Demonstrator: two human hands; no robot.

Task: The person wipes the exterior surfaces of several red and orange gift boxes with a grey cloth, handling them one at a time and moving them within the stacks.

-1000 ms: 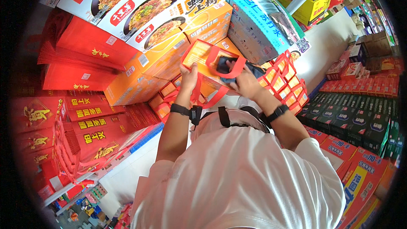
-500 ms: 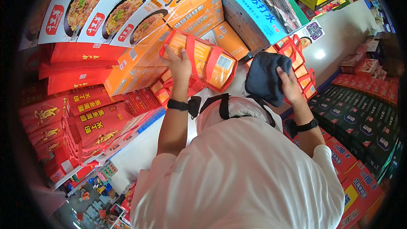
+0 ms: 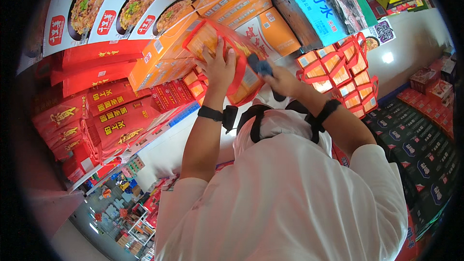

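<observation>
A red-edged carry bag with orange packs inside (image 3: 251, 82) stands tilted in front of me, with a red strap across it. My left hand (image 3: 220, 70) rests on it, fingers spread over its surface. A bunched dark cloth (image 3: 261, 67) is gripped in my right hand (image 3: 285, 82), close against the bag's right side. Whether the cloth touches the bag is hard to make out. Part of the bag is hidden behind my left hand.
Behind the bag are stacked orange boxes (image 3: 237, 5) and a blue carton (image 3: 314, 5). More red-strapped bags (image 3: 338, 70) stand on the right. Red gift bags (image 3: 111, 121) line the left side; dark boxes (image 3: 411, 140) lie at the right.
My right hand has brought the cloth leftward to the bag, and the cloth is now more bunched. My left hand has shifted from the bag's upper edge onto its surface.
</observation>
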